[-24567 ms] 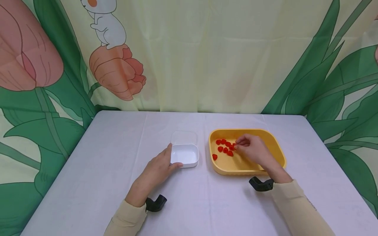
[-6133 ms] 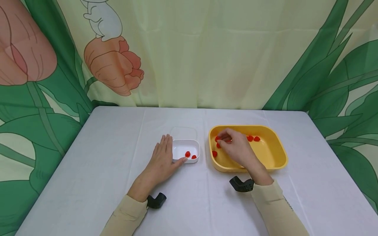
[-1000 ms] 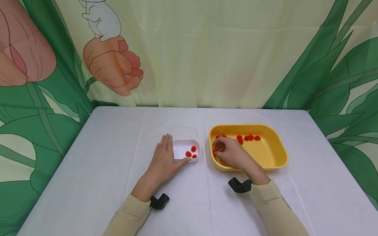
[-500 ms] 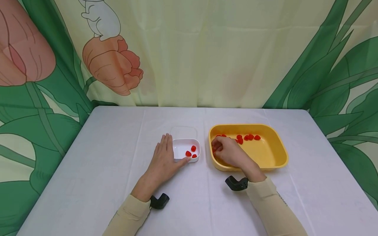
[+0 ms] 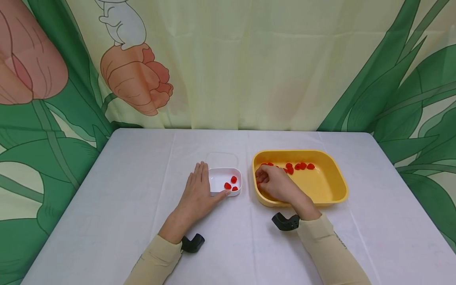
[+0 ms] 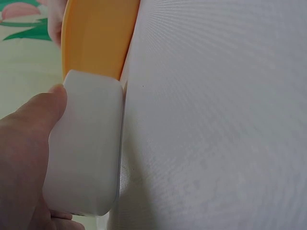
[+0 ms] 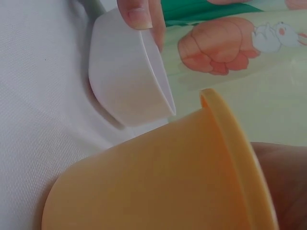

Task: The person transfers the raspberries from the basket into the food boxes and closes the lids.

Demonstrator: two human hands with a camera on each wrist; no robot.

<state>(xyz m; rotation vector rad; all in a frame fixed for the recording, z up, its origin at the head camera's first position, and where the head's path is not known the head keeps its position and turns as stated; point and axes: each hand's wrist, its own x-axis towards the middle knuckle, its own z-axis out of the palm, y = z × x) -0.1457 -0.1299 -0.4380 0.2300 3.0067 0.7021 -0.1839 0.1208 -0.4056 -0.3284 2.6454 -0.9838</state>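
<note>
In the head view, my left hand (image 5: 194, 194) lies against the left side of a small white box (image 5: 218, 176), fingers straight, thumb (image 6: 57, 98) at its near rim. Three red raspberries (image 5: 233, 179) sit in the box's right part. My right hand (image 5: 276, 184) reaches into a yellow tray (image 5: 329, 186), its curled fingers pinching a raspberry (image 5: 258, 183) at the left wall, mostly hidden by the fingertips. Several other raspberries (image 5: 303, 166) lie along the tray's far side. The right wrist view shows the tray's outer wall hiding the fingertips.
The box's clear lid (image 5: 221, 159) stands open behind it. A narrow strip of white tablecloth (image 5: 247, 221) separates box and tray. A printed curtain (image 5: 278, 79) hangs behind the table's far edge.
Over the longer span, raspberries have come into the white box, and fewer lie at the tray's left. In the last second my right hand shifts slightly left and closes on the raspberry by the wall.
</note>
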